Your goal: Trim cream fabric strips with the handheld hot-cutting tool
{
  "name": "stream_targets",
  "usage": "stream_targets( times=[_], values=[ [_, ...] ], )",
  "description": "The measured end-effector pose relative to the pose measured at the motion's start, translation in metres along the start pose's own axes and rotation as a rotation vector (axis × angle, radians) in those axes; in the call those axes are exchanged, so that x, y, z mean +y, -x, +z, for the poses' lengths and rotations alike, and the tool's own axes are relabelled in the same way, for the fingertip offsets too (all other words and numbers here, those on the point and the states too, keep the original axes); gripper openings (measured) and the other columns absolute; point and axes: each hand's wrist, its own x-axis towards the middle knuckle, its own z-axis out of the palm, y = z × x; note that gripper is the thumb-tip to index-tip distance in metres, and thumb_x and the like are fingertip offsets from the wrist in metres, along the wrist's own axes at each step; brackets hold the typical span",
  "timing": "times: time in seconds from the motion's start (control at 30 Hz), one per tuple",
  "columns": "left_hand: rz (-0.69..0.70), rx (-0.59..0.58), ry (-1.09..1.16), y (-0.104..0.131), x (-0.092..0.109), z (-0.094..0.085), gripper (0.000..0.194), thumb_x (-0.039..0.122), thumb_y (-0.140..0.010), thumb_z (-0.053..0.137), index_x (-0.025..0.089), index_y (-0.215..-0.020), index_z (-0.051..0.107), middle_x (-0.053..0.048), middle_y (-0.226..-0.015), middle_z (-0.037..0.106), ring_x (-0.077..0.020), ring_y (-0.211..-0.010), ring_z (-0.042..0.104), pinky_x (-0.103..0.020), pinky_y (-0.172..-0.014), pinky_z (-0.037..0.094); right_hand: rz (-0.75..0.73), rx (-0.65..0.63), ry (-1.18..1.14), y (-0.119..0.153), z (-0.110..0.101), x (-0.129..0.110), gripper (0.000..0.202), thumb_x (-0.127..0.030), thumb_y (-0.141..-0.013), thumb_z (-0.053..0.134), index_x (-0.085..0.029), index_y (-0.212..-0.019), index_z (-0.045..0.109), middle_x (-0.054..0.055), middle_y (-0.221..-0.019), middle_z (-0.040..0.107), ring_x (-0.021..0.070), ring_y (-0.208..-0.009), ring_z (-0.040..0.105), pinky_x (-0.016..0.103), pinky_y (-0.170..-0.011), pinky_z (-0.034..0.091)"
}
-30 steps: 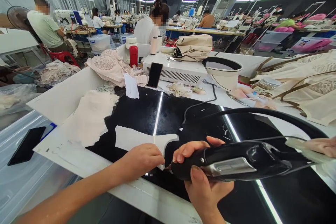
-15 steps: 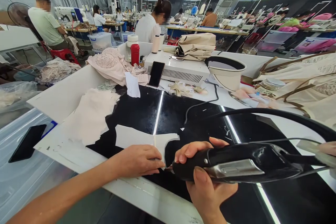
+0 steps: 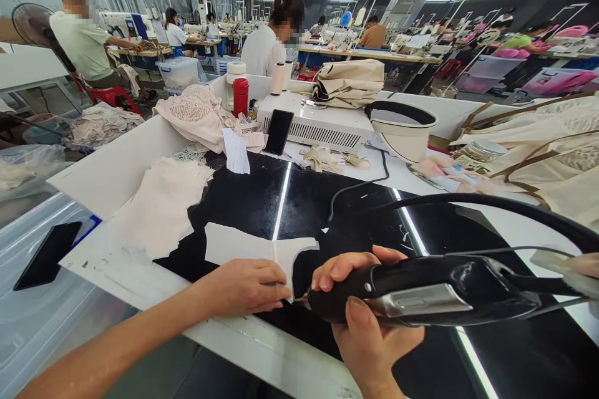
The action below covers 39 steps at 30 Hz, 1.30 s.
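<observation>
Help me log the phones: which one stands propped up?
The phone in front of the vented white box, right of the red bottle; the other phone lies flat on clear plastic at far left.

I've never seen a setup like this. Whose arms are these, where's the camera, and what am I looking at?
There's no robot here: these are a person's two bare hands. The camera is worn on that person's head, looking forward and down. The left hand rests on a flat pale piece, which lies on a shiny black surface. The right hand grips a black handheld tool, its narrow tip close to the piece's edge. To the left lie pale ragged-edged sheets; farther back are a phone and a red bottle. Other people are in the background.
</observation>
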Motion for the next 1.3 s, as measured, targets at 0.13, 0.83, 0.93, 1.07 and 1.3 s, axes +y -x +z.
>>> stream_targets(
  times=[0.13, 0.83, 0.93, 1.07, 1.3],
  values=[
    [-0.01, -0.003, 0.009, 0.0011, -0.0004, 0.0014, 0.019, 0.025, -0.107, 0.051, 0.017, -0.117, 0.065, -0.008, -0.108, 0.071, -0.0197, -0.109, 0.067, -0.027, -0.097, 0.055, -0.005, -0.009, -0.018, -0.0022, 0.0001, -0.0014, 0.04, -0.031, -0.089, 0.075, -0.029, -0.125, 0.056, -0.002, -0.081, 0.063, 0.0158, -0.062, 0.059, 0.033, -0.054, 0.055],
    [-0.005, 0.011, 0.017, 0.002, -0.0032, 0.0076, 0.02, 0.025, -0.107, 0.051, 0.016, -0.119, 0.064, -0.008, -0.11, 0.07, -0.0209, -0.11, 0.066, -0.03, -0.099, 0.054, -0.007, 0.014, -0.02, -0.0039, -0.0003, 0.003, 0.042, -0.031, -0.088, 0.076, -0.029, -0.125, 0.057, -0.002, -0.081, 0.064, 0.0151, -0.063, 0.061, 0.033, -0.058, 0.055],
    [-0.01, -0.005, 0.033, 0.0023, -0.003, 0.0075, 0.02, 0.024, -0.107, 0.051, 0.016, -0.119, 0.064, -0.008, -0.111, 0.07, -0.0204, -0.111, 0.065, -0.029, -0.1, 0.054, -0.01, 0.02, -0.01, -0.0047, 0.0004, 0.0036, 0.042, -0.032, -0.088, 0.076, -0.028, -0.125, 0.057, -0.002, -0.081, 0.063, 0.0149, -0.062, 0.06, 0.032, -0.058, 0.055],
    [-0.013, 0.002, 0.041, 0.0026, -0.0029, 0.008, 0.019, 0.024, -0.107, 0.051, 0.017, -0.119, 0.064, -0.008, -0.111, 0.071, -0.0201, -0.112, 0.066, -0.029, -0.101, 0.053, -0.007, 0.024, 0.004, -0.0046, 0.0015, 0.0033, 0.041, -0.033, -0.088, 0.076, -0.028, -0.124, 0.056, -0.002, -0.08, 0.062, 0.0152, -0.062, 0.061, 0.033, -0.057, 0.056],
    [0.007, 0.065, 0.0, -0.0022, -0.0015, 0.0092, 0.018, 0.026, -0.107, 0.052, 0.017, -0.113, 0.066, -0.007, -0.104, 0.072, -0.0176, -0.106, 0.068, -0.026, -0.099, 0.054, 0.028, 0.034, -0.014, -0.0016, -0.0021, 0.0058, 0.038, -0.033, -0.091, 0.074, -0.029, -0.124, 0.056, -0.001, -0.08, 0.063, 0.0159, -0.064, 0.061, 0.032, -0.057, 0.057]
  ],
)
